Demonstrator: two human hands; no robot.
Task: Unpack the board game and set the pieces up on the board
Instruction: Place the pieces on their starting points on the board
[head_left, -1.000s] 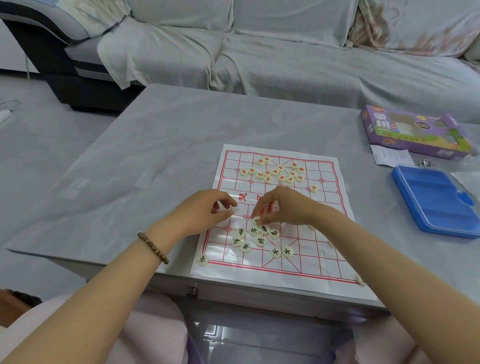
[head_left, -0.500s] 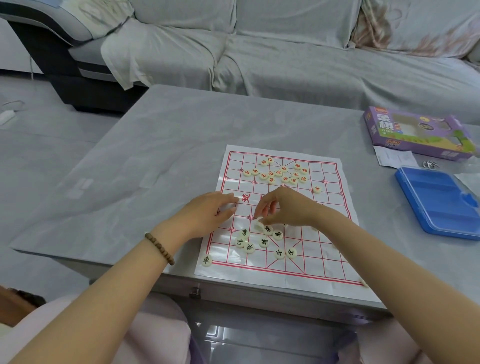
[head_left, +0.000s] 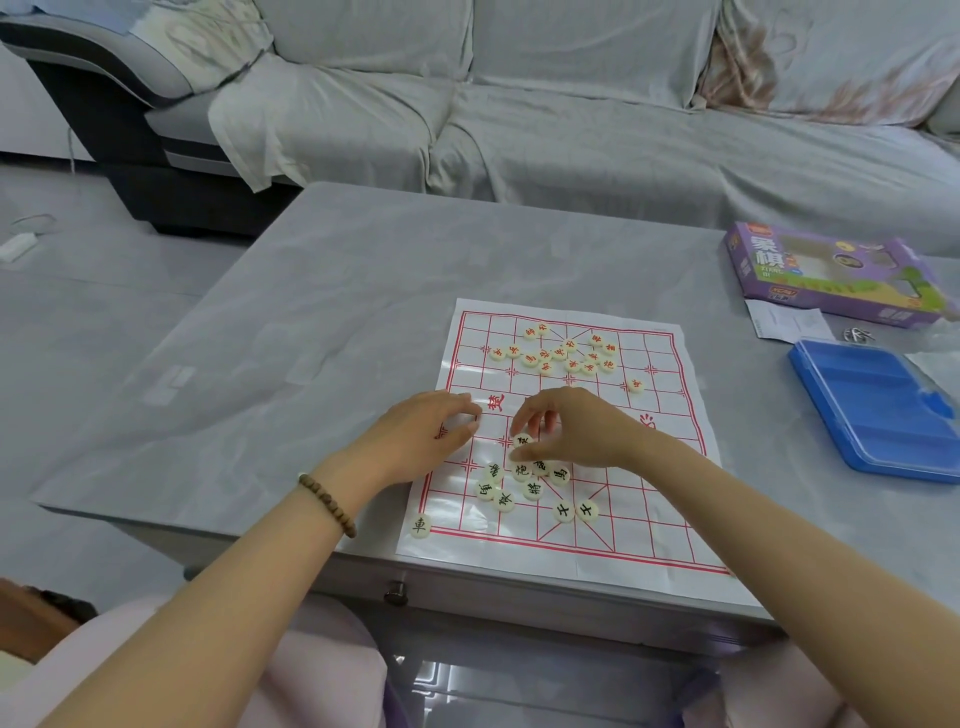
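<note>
Grey table (head_left: 322, 322) carries the white paper board (head_left: 649, 499) with its red grid, lying against the near edge at about mid-width. Right hand (head_left: 576, 431) is over the board's middle, thumb and forefinger curled in a pinch on one cream disc (head_left: 523, 441) with black lettering. Held disc is just beyond the black-lettered pieces (head_left: 519, 483), which are bunched loosely on the board's near half. Two of them lie side by side closer to the near edge. Lone black piece (head_left: 420, 525) sits at the board's near left corner, outside the grid. Red-lettered pieces (head_left: 558, 353) are clustered on the far half, with a stray red piece (head_left: 635, 385) apart toward the board's right edge.

Left hand (head_left: 421, 436) rests on the board's left edge, fingers loosely curled with tips close to the thumb. Cannot tell if anything is between them. Bead bracelet (head_left: 327, 504) is on the left wrist.

Purple game box (head_left: 831, 275) is by the table's far right corner, with a paper slip (head_left: 789, 325) just beside it. Blue plastic tray (head_left: 878, 410) is along the right edge. Cloth-covered sofa (head_left: 571, 104) stands beyond the far edge.
</note>
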